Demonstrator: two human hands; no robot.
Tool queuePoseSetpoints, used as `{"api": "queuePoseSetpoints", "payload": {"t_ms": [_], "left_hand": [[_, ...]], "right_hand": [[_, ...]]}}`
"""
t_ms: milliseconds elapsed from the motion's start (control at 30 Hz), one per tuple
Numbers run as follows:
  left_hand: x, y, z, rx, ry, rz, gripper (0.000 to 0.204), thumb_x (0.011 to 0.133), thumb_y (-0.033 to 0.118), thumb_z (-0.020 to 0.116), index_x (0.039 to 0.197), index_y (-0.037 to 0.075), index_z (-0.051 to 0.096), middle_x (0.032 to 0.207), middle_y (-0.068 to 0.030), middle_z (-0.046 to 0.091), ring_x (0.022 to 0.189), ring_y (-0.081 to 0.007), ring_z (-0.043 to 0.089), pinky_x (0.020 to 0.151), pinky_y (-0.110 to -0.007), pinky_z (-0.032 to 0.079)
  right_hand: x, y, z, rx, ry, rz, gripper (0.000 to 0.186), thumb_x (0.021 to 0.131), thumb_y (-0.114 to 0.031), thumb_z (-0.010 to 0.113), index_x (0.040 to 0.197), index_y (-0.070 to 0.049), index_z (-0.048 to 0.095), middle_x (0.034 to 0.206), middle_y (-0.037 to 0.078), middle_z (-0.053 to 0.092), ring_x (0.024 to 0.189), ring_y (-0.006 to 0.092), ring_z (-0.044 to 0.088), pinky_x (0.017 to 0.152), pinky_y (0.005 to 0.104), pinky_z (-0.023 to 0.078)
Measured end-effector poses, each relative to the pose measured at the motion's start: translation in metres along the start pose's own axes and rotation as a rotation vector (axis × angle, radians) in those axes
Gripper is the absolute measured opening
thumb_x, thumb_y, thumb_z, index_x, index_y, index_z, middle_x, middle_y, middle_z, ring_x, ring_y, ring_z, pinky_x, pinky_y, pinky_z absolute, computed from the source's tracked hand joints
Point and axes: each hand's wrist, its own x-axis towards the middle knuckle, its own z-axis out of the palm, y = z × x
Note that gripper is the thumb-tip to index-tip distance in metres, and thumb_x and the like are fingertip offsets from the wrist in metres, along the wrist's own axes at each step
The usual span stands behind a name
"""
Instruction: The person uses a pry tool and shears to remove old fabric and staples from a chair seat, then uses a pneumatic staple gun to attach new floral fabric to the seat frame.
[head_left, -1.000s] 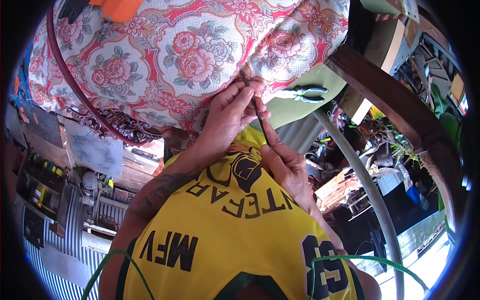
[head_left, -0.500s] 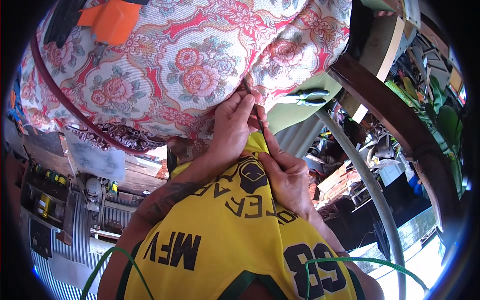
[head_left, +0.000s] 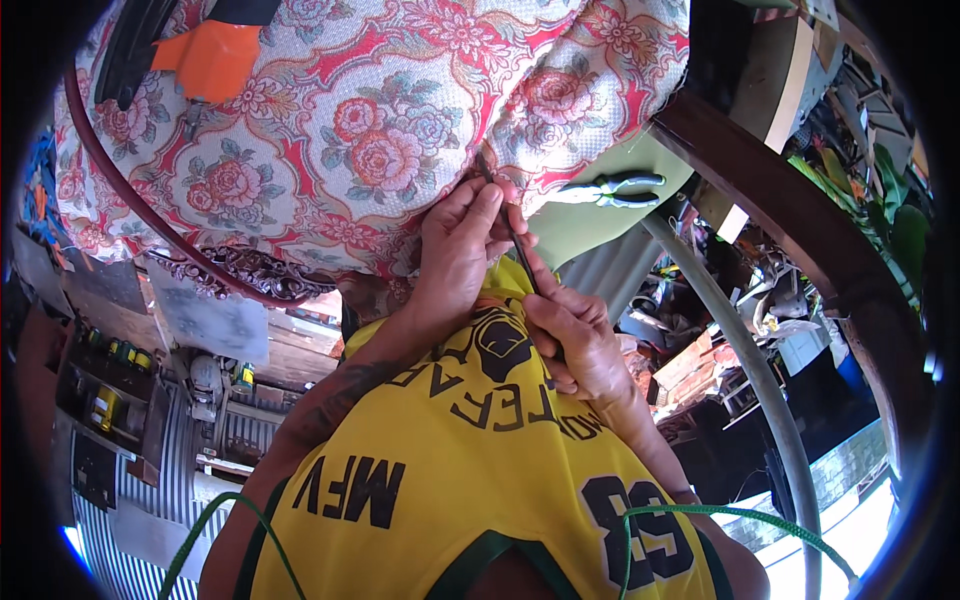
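A thin dark rod-like tool [head_left: 518,240] runs slantwise between my hands, its far tip at a fold of the floral upholstery fabric [head_left: 290,120]. My left hand [head_left: 458,245] is closed, thumb and fingers pinching at the fabric edge around the rod's upper part. Lower and to the right, my right hand [head_left: 588,345] grips the rod's near end, its fingers curled round it. What the left fingertips hold beneath the rod is partly hidden. Pliers with dark, pale-trimmed handles [head_left: 610,190] lie on the pale green surface [head_left: 590,235] right of the fabric.
An orange and black tool [head_left: 212,62] rests on the fabric at the upper left, near a dark red hose [head_left: 115,190]. Carved dark wood [head_left: 235,268] edges the piece. A curved brown wooden frame [head_left: 790,225] and grey pipe [head_left: 735,320] stand to the right.
My right hand has turned slightly and shifted a little down and right, with more curled fingers showing. My left hand keeps its pinch. The whole view has shifted slightly.
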Motion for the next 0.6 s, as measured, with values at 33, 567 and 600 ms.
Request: {"api": "queuePoseSetpoints", "payload": {"t_ms": [33, 567, 600], "left_hand": [[-0.001, 0.000, 0.000, 0.024, 0.019, 0.007, 0.022, 0.111, 0.029, 0.051, 0.112, 0.009, 0.062, 0.088, -0.0012, 0.065, 0.082, -0.0161, 0.070, 0.080, -0.029, 0.054], [0.000, 0.004, 0.004, 0.142, 0.063, -0.015, 0.025, 0.112, 0.030, 0.050, 0.116, 0.009, 0.063, 0.093, -0.0007, 0.068, 0.090, -0.0169, 0.073, 0.078, -0.027, 0.053], [0.000, 0.005, 0.004, 0.138, 0.074, -0.012, 0.025, 0.112, 0.029, 0.050, 0.117, 0.008, 0.063, 0.094, -0.0014, 0.069, 0.091, -0.0175, 0.074, 0.079, -0.028, 0.054]], "right_hand": [[0.001, -0.001, -0.003, 0.052, -0.043, 0.021, 0.051, 0.106, -0.010, 0.055, 0.156, -0.015, 0.049, 0.058, -0.006, 0.042, 0.039, 0.0020, 0.030, 0.034, 0.0202, 0.024], [0.014, -0.007, -0.033, 0.200, -0.231, 0.089, 0.049, 0.107, -0.014, 0.055, 0.155, -0.020, 0.050, 0.059, -0.005, 0.041, 0.039, 0.0029, 0.029, 0.032, 0.0207, 0.021], [0.015, -0.007, -0.033, 0.146, -0.212, 0.079, 0.049, 0.107, -0.014, 0.055, 0.155, -0.020, 0.051, 0.060, -0.005, 0.041, 0.039, 0.0028, 0.029, 0.032, 0.0208, 0.021]]}}
